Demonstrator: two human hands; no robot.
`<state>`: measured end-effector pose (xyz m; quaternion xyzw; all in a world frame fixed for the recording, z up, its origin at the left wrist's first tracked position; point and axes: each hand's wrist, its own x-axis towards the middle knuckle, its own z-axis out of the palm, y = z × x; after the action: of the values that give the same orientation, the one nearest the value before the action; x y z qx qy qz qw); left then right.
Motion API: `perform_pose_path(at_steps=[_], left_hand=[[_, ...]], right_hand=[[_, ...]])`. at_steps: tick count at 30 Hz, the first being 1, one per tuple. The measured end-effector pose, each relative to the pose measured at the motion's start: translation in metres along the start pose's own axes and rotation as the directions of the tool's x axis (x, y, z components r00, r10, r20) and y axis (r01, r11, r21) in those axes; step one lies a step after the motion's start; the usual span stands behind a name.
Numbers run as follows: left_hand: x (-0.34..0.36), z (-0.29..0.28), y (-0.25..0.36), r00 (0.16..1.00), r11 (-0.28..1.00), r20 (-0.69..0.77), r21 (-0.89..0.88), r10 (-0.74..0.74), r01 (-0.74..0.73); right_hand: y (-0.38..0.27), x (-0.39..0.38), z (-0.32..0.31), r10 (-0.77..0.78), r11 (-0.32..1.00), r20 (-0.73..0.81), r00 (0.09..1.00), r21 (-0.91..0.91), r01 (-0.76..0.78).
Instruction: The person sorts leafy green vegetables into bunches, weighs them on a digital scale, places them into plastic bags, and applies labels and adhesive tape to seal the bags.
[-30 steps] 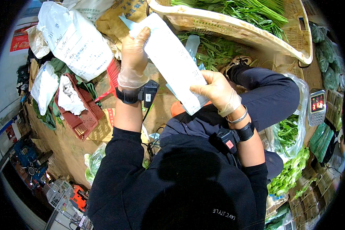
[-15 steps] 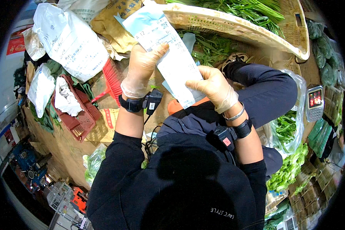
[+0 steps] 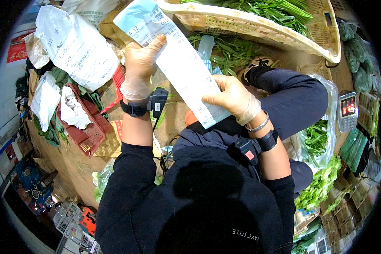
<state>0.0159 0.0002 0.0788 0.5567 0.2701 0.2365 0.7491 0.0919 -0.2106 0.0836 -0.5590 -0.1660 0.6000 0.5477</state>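
Observation:
A long strip of printed labels (image 3: 184, 67), white with pale blue parts, stretches between my two hands. My left hand (image 3: 139, 59), in a thin clear glove, pinches its upper left part with the thumb on top. At the lower right end, my right hand (image 3: 233, 97), gloved the same way, grips the strip's edge between thumb and fingers. Both wrists carry black straps with small boxes. Beneath the strip, a bluish piece (image 3: 206, 48) shows partly; whether it belongs to the same strip I cannot tell.
Ahead stands a large cream plastic crate (image 3: 241, 27) holding long green vegetables (image 3: 279, 12). On the left are a white plastic bag (image 3: 76, 46), a red broom (image 3: 117, 84) and a brown-red basket (image 3: 86, 135). A scale display (image 3: 348, 111), bagged greens (image 3: 317, 139) and lettuce (image 3: 321, 182) lie right.
My left hand has moved left and slightly up, drawing the strip out flatter and longer. The right hand has shifted slightly down and still holds the lower end.

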Motion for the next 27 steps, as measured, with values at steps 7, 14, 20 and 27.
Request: perform_pose_path(at_steps=[7, 14, 20, 27], left_hand=[[0.010, -0.008, 0.005, 0.997, 0.996, -0.050, 0.068, 0.056, -0.053], [0.012, -0.011, 0.006, 0.999, 0.997, -0.029, 0.055, 0.046, -0.045], [0.012, -0.009, 0.003, 0.999, 0.997, -0.032, -0.072, 0.017, -0.019], [0.002, -0.013, -0.002, 0.999, 0.991, 0.047, -0.130, 0.003, 0.003]], right_hand=[[0.000, 0.000, 0.001, 0.027, 1.000, -0.015, 1.000, -0.015, -0.027], [0.001, 0.002, 0.002, -0.002, 0.999, -0.038, 0.999, -0.042, 0.000], [0.003, 0.001, 0.002, -0.013, 1.000, -0.050, 0.999, -0.015, 0.012], [0.005, 0.002, 0.002, -0.007, 1.000, -0.081, 0.997, 0.008, 0.008]])
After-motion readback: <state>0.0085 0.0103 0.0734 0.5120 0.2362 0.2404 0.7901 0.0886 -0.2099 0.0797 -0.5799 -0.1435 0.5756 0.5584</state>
